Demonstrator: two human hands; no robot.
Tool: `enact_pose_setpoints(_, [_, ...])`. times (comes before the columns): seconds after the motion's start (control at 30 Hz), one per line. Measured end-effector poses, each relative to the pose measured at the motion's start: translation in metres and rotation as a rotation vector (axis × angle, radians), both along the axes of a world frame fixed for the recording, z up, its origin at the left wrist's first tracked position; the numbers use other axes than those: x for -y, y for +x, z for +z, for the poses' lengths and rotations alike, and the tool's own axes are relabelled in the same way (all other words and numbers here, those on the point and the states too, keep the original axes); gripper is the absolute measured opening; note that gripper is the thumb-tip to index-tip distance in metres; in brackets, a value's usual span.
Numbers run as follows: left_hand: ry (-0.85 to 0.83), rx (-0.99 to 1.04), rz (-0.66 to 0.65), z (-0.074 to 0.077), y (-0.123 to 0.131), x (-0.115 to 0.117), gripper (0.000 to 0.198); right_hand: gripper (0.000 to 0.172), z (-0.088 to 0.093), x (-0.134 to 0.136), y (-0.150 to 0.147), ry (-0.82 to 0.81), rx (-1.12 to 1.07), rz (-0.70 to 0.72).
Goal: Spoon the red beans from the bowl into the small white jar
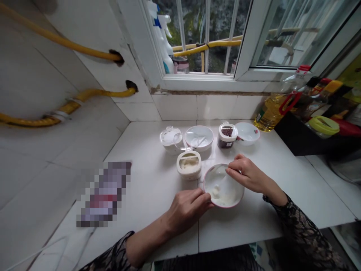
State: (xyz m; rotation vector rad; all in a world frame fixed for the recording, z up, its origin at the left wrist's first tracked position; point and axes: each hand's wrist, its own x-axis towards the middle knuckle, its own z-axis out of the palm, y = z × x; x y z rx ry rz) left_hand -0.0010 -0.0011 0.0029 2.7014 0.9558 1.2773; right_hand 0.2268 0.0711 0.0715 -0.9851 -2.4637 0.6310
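Note:
My left hand (pixel 187 209) grips the near left rim of a white bowl (pixel 239 192) with a pinkish edge, which stands on the counter. Inside the bowl lie some off-white contents (pixel 216 191) with a small pale lump. Over the far right of the bowl, my right hand (pixel 246 174) is closed in a pinch on a pale, see-through spoon (pixel 222 177) that reaches down into it; its outline is faint. Just left of the bowl stands a small cream jar (pixel 188 175) of pale powder, its clear lid raised.
Behind are a white lidded jar (pixel 170 141), a bowl (pixel 207 145) with a clear utensil, a jar of dark red beans (pixel 226 141) and another bowl (pixel 249 137). An oil bottle (pixel 269 113) and a black condiment rack (pixel 293 139) stand right. A blurred-out object (pixel 105 195) lies left.

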Motion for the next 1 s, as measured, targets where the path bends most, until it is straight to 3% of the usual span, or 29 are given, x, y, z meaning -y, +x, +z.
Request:
enact_pose_setpoints(0.2, [-0.007, -0.012, 0.006, 0.0, 0.0, 0.0, 0.019, 0.044, -0.003, -0.003, 0.008, -0.124, -0.127, -0.139])
enact_pose_setpoints(0.5, [0.021, -0.046, 0.04, -0.001, 0.0, 0.0, 0.028, 0.049, -0.009, -0.014, 0.01, -0.554, -0.329, -0.25])
enact_pose_setpoints(1.0, [0.071, -0.063, 0.048, 0.0, 0.001, 0.0, 0.029, 0.048, -0.019, -0.02, 0.011, -0.621, -0.45, -0.305])
